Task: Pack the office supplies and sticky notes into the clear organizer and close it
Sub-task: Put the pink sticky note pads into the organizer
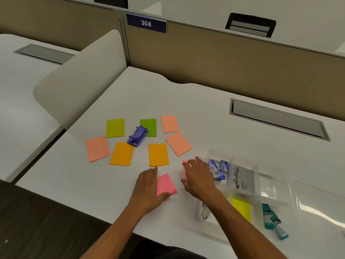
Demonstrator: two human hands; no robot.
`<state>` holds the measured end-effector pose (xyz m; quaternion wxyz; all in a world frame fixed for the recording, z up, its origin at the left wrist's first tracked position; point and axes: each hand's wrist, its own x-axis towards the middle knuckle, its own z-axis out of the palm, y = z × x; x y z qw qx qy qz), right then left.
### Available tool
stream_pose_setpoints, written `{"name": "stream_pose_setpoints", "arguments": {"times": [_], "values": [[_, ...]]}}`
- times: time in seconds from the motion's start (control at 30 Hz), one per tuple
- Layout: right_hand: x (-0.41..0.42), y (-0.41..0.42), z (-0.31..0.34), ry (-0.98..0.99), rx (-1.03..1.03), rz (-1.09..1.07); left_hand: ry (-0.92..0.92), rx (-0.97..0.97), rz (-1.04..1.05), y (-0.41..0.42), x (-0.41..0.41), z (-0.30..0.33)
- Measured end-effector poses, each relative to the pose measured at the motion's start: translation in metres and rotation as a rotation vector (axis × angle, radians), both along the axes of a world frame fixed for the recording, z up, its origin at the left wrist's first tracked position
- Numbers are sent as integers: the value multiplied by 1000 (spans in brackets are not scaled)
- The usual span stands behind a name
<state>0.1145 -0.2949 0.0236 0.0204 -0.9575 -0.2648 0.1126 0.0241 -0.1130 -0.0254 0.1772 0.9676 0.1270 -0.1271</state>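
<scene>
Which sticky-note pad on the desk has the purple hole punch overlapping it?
The darker green pad in the far row: the purple hole punch covers its near-left corner. The lime pad to its left lies clear of the punch, as do the orange, salmon and pink pads.

Smooth matt white laminate counter (196,109); flat matt paper sticky notes, e.g. orange rectangle (158,154). Clear glossy plastic organizer tray (270,186) catches glare; small purple plastic hole punch (137,136) has a shiny metal lever. Tan partition panel (224,58) looks like matt cloth.

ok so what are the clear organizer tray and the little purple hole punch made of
Clear organizer tray: looks like transparent hard plastic, glossy; the desk shows through and its walls catch glare. Purple hole punch: seemingly moulded plastic body, smooth, with a shiny metal-looking lever.
</scene>
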Motion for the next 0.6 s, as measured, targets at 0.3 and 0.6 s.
{"name": "stream_pose_setpoints", "arguments": {"times": [0.3,0.6], "values": [[32,23,-1,70,-333,77,36,141,-94,2,13,6],[37,23,5,73,-374,75,140,174,-73,-1,22,10]]}}
